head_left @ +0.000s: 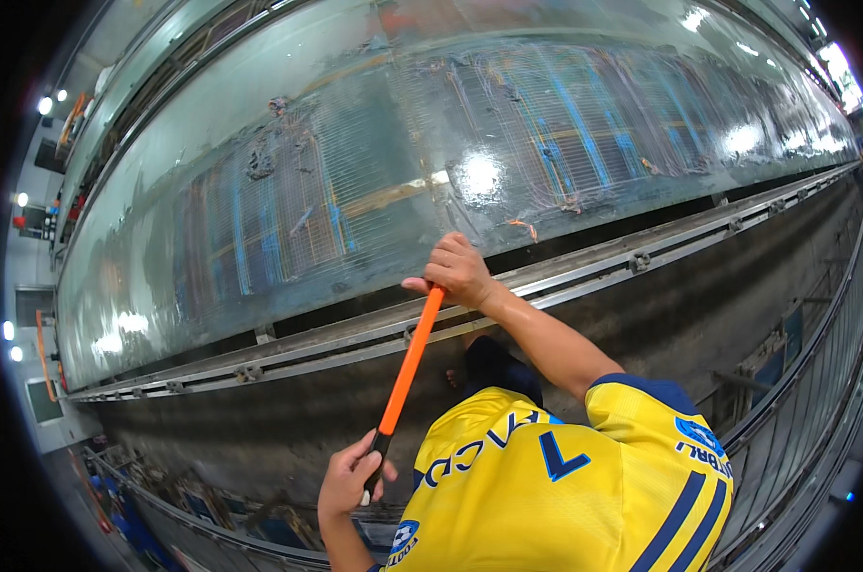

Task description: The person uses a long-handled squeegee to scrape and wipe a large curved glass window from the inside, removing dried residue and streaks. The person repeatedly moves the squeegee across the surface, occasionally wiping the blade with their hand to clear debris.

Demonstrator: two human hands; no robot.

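My right hand is closed around the upper end of a long orange rod, right at the metal rail that edges a big glossy sheet. My left hand grips the rod's black lower handle, close to my yellow jersey. The rod slants from lower left up to the rail. Its tip is hidden behind my right hand.
The glossy grey-green sheet shows mesh and blue stripes beneath, plus several dark scraps. A dark sloping wall drops below the bolted rail. A metal railing curves along the right side. Blue items lie at the lower left.
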